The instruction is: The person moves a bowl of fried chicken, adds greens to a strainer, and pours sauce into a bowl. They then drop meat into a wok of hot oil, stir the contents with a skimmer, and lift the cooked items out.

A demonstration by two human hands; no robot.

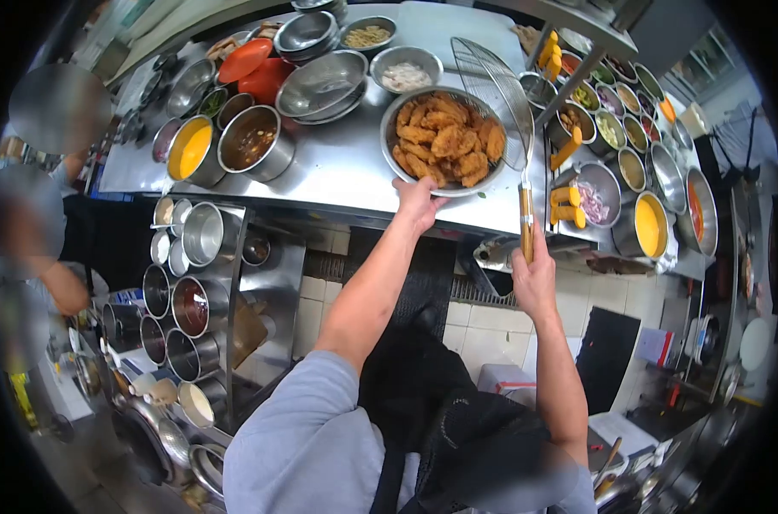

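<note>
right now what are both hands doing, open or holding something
Left hand: closed on the near rim of the bowl of fried pieces.
Right hand: closed around the handle of the wire skimmer.

The wooden handle [527,206] disappears into the right hand [534,278], its lower end hidden. Just beyond the left hand [416,206], fried pieces [449,137] cover the floor of the bowl [497,176]. Well left of both grips, blur hides parts of a person [63,287]. Low, between the forearms, another blur covers some dark clothing [457,437].
</note>
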